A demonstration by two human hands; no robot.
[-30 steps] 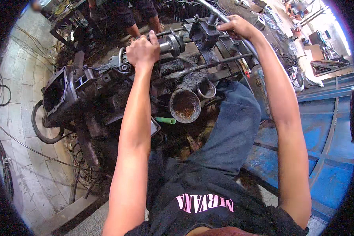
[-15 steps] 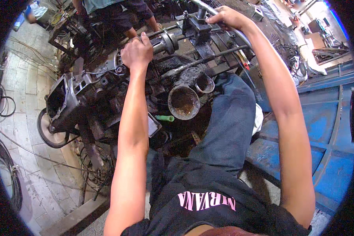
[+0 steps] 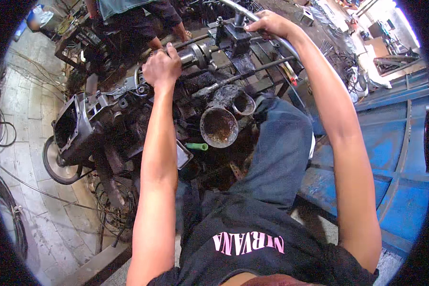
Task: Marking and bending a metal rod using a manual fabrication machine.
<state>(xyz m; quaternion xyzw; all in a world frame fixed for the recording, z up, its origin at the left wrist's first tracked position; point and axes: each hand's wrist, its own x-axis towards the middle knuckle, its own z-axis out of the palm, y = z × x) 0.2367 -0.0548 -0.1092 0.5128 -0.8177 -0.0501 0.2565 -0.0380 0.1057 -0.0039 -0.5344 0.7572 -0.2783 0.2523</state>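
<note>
A greasy, lathe-like machine (image 3: 128,109) spreads across the upper middle. My left hand (image 3: 162,69) is closed at its left part, thumb raised; what lies under the fingers is hidden. A shiny metal cylinder with a ring (image 3: 195,55) projects just right of that hand. My right hand (image 3: 269,25) is wrapped round a long metal pipe (image 3: 290,47), beside a dark block (image 3: 231,38) with an upright bolt. Below the machine's rods are a round metal cup (image 3: 219,127), holding brownish bits, and a smaller cup (image 3: 243,104).
Near the cups lies a green tube (image 3: 197,146). A belt wheel (image 3: 62,162) sits at the machine's lower left. Cables (image 3: 9,209) coil on the tiled floor. Blue metal sheets (image 3: 367,162) stand at the right. Another person's legs (image 3: 164,24) are beyond the machine.
The machine and both hands appear slightly farther left in the picture. Each hand keeps its place on the machine, and my knee shows a little farther right.
</note>
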